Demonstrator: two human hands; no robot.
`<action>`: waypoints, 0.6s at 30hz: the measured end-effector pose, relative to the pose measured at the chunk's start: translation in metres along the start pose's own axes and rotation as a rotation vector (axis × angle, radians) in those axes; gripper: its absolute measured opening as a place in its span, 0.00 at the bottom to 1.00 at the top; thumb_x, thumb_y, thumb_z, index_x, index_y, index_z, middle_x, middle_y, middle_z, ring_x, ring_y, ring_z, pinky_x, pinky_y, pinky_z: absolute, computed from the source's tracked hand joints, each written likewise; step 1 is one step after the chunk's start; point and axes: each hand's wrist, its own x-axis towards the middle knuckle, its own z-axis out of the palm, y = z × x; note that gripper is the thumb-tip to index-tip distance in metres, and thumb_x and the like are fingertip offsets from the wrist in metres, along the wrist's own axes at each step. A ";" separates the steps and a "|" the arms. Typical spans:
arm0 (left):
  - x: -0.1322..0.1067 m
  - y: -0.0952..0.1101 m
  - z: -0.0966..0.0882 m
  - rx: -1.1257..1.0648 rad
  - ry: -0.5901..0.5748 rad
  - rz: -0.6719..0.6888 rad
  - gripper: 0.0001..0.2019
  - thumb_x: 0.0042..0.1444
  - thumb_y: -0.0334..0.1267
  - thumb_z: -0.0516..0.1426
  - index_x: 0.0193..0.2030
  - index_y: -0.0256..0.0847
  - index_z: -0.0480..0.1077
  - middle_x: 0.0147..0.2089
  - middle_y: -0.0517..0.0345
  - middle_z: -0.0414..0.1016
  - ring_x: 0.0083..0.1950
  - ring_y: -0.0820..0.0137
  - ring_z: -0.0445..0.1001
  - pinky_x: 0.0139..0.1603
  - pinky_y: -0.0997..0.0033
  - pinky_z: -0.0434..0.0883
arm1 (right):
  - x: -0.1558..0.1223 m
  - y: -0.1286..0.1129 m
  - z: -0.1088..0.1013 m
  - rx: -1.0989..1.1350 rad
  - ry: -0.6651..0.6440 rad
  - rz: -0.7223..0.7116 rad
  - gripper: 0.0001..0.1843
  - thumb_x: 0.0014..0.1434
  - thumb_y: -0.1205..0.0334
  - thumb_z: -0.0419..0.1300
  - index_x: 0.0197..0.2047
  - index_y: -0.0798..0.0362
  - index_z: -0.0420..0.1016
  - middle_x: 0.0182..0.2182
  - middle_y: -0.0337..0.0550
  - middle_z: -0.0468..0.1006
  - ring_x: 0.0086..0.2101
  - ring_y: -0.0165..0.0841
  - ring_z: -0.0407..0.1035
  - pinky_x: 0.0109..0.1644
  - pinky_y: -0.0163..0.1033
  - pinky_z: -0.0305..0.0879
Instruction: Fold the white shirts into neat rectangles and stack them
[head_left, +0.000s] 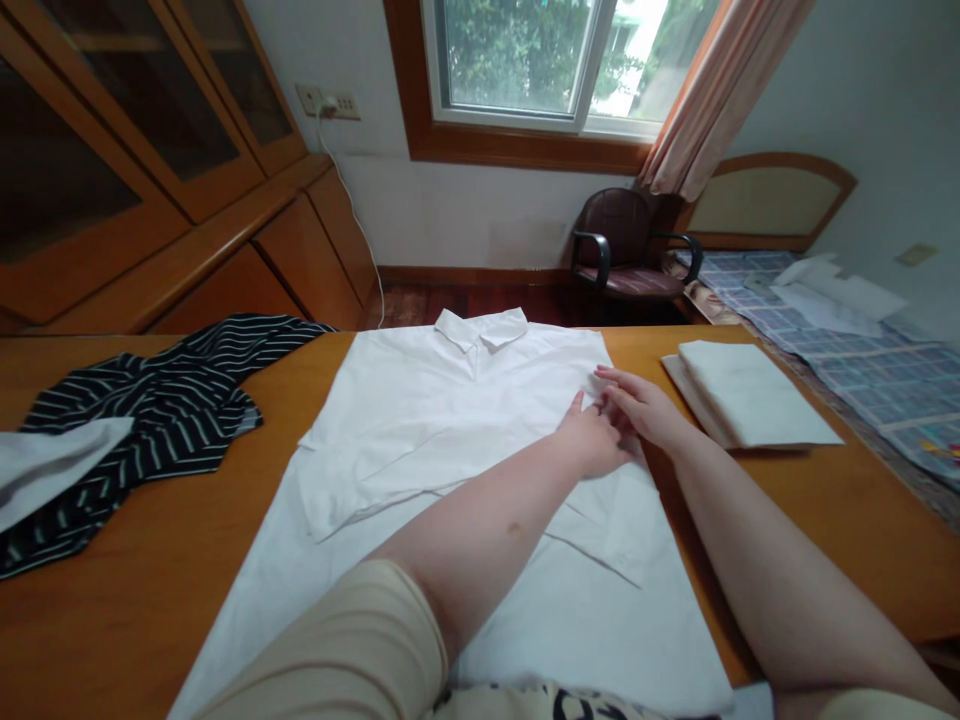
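Observation:
A white collared shirt [465, 400] lies spread face up on a wooden table, collar at the far side. Its sleeves are laid over the body, with creases across the middle. My left hand [592, 440] rests on the shirt's right side, thumb apart from the fingers; its fingertips are partly hidden by the other hand. Just beside it, my right hand [637, 405] touches the shirt's right edge near the shoulder, its index finger stretched out and the other fingers bent. The two hands overlap slightly at the fingers.
Left on the table [150, 620] are a black striped garment [187, 385] and a white cloth [60, 460]. A folded white cloth-like stack [757, 395] lies at right. Beyond stand an office chair [630, 245], a bed [832, 320] and a cabinet [150, 180].

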 end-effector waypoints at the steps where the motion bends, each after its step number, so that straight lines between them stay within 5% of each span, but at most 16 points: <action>1: 0.000 0.000 -0.001 0.001 -0.007 0.017 0.31 0.60 0.54 0.44 0.64 0.38 0.62 0.69 0.45 0.55 0.71 0.51 0.45 0.68 0.42 0.38 | 0.004 -0.001 0.005 -0.038 -0.081 -0.038 0.25 0.62 0.49 0.48 0.58 0.49 0.69 0.61 0.48 0.65 0.59 0.43 0.60 0.61 0.50 0.58; 5: 0.000 0.000 0.000 -0.010 -0.019 0.117 0.30 0.59 0.51 0.47 0.62 0.34 0.63 0.66 0.44 0.61 0.69 0.55 0.50 0.68 0.51 0.44 | 0.028 0.008 0.011 -0.373 -0.304 0.033 0.30 0.64 0.49 0.43 0.67 0.47 0.57 0.68 0.44 0.49 0.66 0.43 0.41 0.67 0.57 0.38; 8: 0.001 -0.001 0.002 -0.015 -0.027 0.153 0.32 0.59 0.50 0.47 0.67 0.34 0.54 0.70 0.48 0.53 0.71 0.61 0.46 0.69 0.54 0.42 | 0.051 0.025 0.006 -0.561 -0.293 0.117 0.33 0.65 0.48 0.41 0.70 0.48 0.46 0.69 0.44 0.41 0.67 0.43 0.36 0.66 0.62 0.33; 13: 0.000 0.000 -0.002 -0.023 -0.081 0.134 0.36 0.59 0.49 0.46 0.70 0.31 0.46 0.73 0.50 0.40 0.73 0.65 0.37 0.70 0.55 0.41 | 0.086 0.043 0.003 -0.680 -0.174 0.187 0.33 0.65 0.48 0.40 0.70 0.49 0.47 0.68 0.47 0.46 0.66 0.46 0.42 0.64 0.67 0.33; 18: 0.001 -0.004 -0.005 -0.103 -0.019 0.173 0.35 0.55 0.47 0.51 0.68 0.31 0.53 0.72 0.46 0.48 0.72 0.62 0.45 0.69 0.52 0.44 | 0.102 0.039 0.007 -0.711 -0.014 0.167 0.30 0.65 0.52 0.43 0.67 0.55 0.55 0.66 0.53 0.54 0.65 0.49 0.45 0.65 0.65 0.35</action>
